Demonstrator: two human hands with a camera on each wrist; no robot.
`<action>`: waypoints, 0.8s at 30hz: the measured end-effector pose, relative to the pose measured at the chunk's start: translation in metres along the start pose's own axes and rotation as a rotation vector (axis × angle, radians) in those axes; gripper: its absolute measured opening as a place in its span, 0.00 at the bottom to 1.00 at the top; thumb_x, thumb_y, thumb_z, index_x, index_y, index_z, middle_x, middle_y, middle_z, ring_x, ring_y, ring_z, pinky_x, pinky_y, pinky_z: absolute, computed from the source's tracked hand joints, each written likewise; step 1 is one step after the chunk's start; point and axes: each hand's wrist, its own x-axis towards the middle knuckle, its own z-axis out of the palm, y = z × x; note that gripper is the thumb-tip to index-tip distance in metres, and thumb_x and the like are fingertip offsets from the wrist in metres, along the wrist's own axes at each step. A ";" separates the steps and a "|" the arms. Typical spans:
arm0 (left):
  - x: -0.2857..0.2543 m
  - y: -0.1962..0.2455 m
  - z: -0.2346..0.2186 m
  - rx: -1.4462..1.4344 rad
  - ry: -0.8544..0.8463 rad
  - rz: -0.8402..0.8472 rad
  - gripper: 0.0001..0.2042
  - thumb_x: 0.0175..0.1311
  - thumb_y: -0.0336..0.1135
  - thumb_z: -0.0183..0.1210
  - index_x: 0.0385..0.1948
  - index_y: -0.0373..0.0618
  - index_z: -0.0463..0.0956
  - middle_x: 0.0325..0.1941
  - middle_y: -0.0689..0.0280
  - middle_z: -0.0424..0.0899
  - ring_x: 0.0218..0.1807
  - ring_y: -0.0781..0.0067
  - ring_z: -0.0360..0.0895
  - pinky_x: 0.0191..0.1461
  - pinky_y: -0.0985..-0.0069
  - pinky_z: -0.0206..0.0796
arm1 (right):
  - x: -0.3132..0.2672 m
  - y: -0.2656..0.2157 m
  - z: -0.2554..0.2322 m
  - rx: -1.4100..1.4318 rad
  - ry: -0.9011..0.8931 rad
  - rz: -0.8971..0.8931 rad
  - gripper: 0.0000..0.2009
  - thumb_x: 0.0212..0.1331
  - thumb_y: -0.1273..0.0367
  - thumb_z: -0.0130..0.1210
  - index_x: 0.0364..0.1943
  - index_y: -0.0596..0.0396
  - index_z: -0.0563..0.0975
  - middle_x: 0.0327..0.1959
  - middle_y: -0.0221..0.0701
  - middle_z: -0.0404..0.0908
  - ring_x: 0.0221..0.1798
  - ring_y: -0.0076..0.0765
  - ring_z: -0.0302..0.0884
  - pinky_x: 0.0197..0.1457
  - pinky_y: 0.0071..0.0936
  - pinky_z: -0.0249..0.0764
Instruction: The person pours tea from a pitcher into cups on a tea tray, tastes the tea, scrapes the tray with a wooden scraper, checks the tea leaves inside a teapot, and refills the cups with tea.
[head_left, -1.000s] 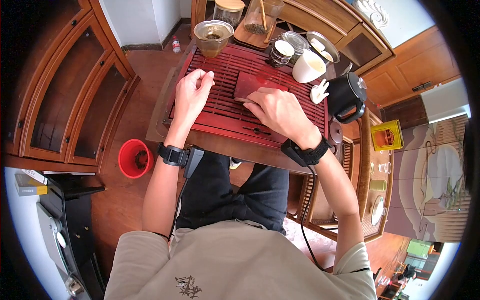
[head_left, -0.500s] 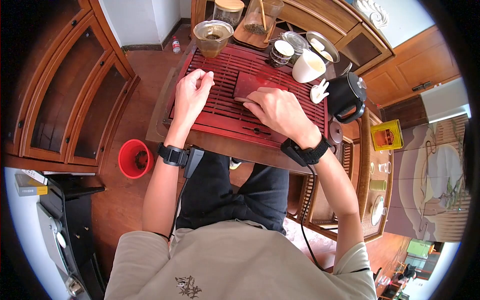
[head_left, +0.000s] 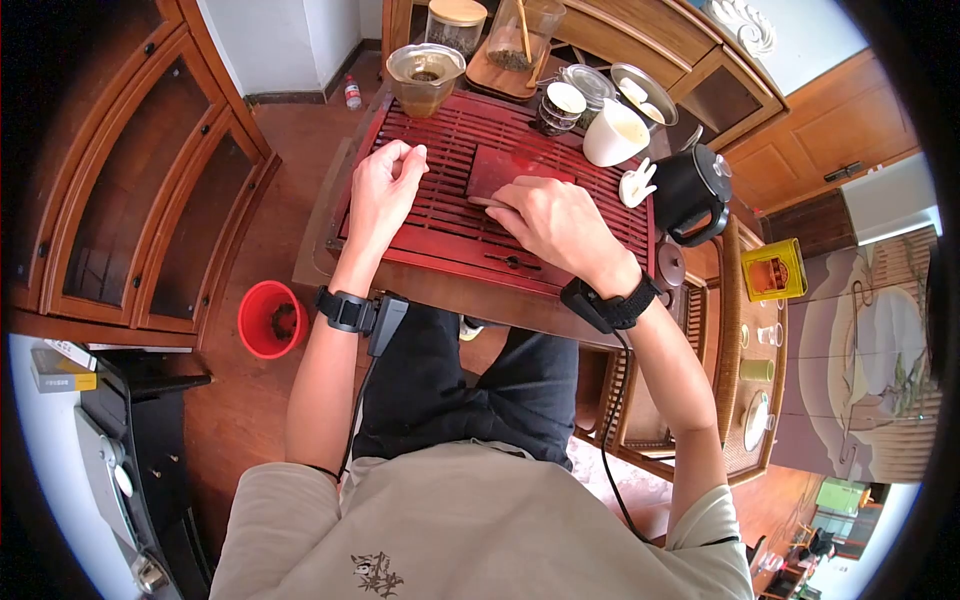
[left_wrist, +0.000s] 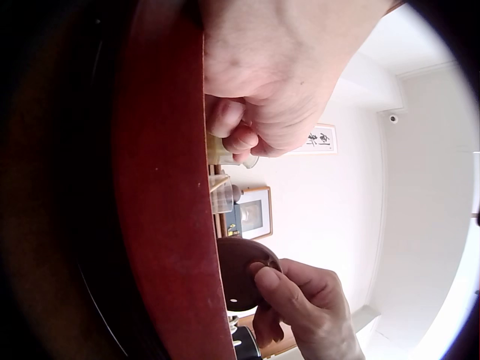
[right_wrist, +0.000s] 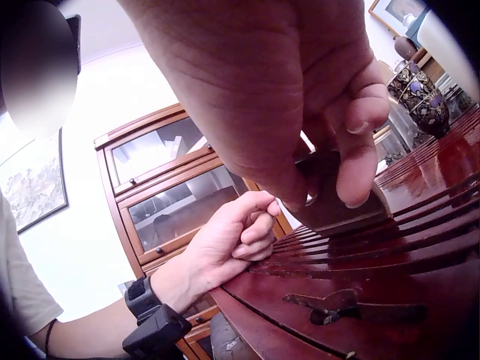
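Note:
On the slatted red tea tray (head_left: 430, 238), my left hand (head_left: 385, 190) rests near the left side with its fingers curled in and nothing seen in them. My right hand (head_left: 560, 222) pinches a thin, dark brown round disc (left_wrist: 238, 274) between thumb and fingers. That disc stands on edge, its lower rim down at the slats in the right wrist view; from the head view only a sliver of it shows, the rest hidden under the hand. Just beyond the right hand lies the tray's smooth red panel (head_left: 505, 165).
A glass bowl with a strainer (head_left: 425, 75) stands at the tray's far left corner. Stacked patterned cups (head_left: 556, 115), a white pitcher (head_left: 614, 135) and a white hand-shaped ornament (head_left: 637, 184) line the far right, beside a black kettle (head_left: 690, 190). A red bucket (head_left: 270, 320) sits on the floor.

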 end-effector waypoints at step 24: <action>-0.003 0.003 0.001 0.031 0.005 0.042 0.15 0.68 0.38 0.56 0.24 0.36 0.74 0.16 0.66 0.76 0.22 0.86 0.65 0.27 0.78 0.59 | -0.001 0.005 0.007 0.011 0.116 -0.088 0.10 0.60 0.61 0.58 0.31 0.54 0.82 0.25 0.36 0.80 0.30 0.45 0.82 0.32 0.38 0.78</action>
